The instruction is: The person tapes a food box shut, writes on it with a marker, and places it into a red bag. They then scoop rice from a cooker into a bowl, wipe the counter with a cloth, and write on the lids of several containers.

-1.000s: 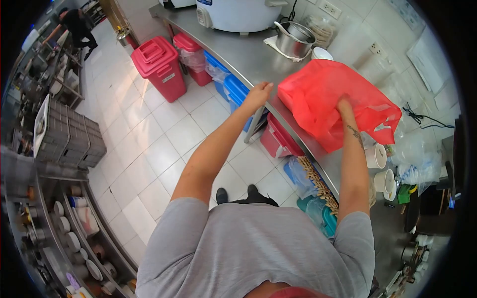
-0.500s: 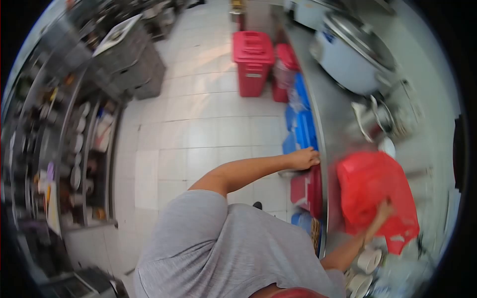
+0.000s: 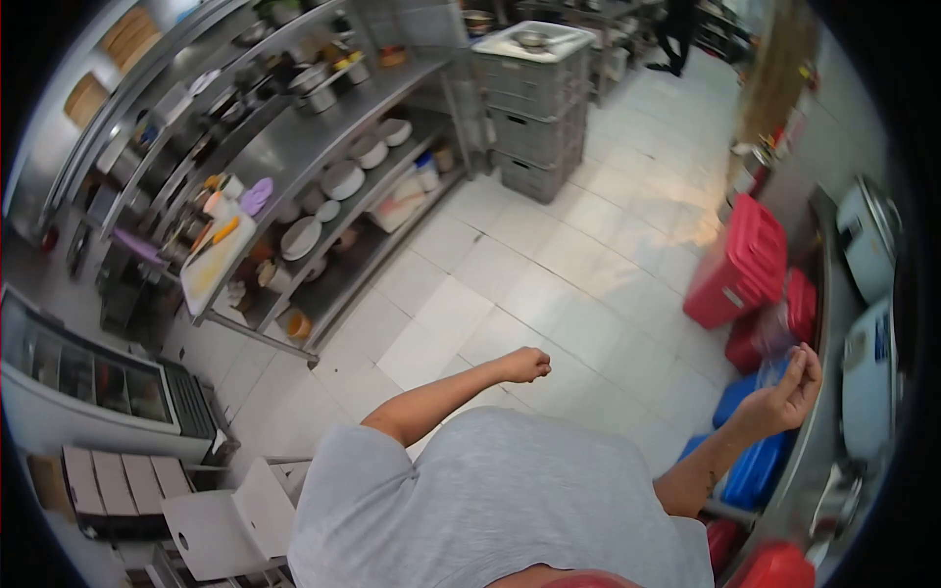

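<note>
My left hand [image 3: 524,366] hangs above the tiled floor in front of my body, its fingers curled into a loose fist with nothing visible in them. My right hand [image 3: 787,394] is raised beside the steel counter [image 3: 821,363], over the blue containers [image 3: 760,465]. Its fingers are partly bent and appear apart, with no held object visible. Behind me on the right, the red plastic bag [image 3: 776,566] shows at the lower edge, away from both hands.
Red lidded bins [image 3: 740,260] stand by the counter, which carries large cookers [image 3: 868,377]. Across the tiled floor [image 3: 549,304] are a steel shelf unit [image 3: 343,108] with bowls and stacked grey crates [image 3: 539,122]. A white chair [image 3: 230,519] is lower left. A person's legs [image 3: 674,39] show far back.
My right hand has left the red bag and risen forward. My left hand has come off the counter edge. My body and view have turned left, toward the shelves.
</note>
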The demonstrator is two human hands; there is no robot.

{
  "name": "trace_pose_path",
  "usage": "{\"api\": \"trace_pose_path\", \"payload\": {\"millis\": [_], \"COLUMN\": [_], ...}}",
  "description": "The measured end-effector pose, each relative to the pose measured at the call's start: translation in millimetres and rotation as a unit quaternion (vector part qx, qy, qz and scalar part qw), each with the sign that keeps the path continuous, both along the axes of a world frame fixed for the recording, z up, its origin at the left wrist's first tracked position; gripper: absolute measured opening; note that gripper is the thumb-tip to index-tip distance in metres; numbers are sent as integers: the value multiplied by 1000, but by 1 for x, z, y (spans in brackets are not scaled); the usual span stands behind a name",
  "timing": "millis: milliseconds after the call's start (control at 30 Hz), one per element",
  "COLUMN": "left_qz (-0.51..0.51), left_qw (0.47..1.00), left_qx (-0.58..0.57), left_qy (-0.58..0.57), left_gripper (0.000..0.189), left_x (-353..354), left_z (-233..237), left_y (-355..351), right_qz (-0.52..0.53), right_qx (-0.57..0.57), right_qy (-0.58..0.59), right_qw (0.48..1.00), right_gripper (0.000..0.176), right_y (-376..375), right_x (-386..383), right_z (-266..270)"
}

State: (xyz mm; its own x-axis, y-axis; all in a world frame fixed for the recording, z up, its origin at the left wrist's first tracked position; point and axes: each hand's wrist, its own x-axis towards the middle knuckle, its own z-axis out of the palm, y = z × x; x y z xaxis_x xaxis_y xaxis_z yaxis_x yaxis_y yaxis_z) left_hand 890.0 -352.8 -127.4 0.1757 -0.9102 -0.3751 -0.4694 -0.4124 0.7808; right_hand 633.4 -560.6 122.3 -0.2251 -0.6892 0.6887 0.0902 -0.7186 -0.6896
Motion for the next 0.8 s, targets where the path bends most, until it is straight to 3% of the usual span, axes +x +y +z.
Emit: {"api": "trace_pose_path", "payload": {"millis": [133,233,500,733,800], "left_qz": [142,202,335,459,492], "left_qw": [988,972,915,780,758], "left_qx": [-52,-111,-212,-289,-225], "left_qy": [20,40,-76,-312,-365], "left_gripper": [21,23,31,41,48], "left_x": [139,240,474,666,701], "left_z": [56,105,269,427,478], "left_y": [27,34,38,92,109], "right_qz": [149,197,342,598,629], "right_qx": [30,1,-72,-107,-176], "right_qy": [7,33,72,103,121], "right_qw": [988,980,934,787,747], "right_gripper": [14,12,10,14,16], "right_y": [8,4,-49,-29,-2], "right_x": [140,217,451,725,797], "right_z": [-3,4,38,131,161]}}
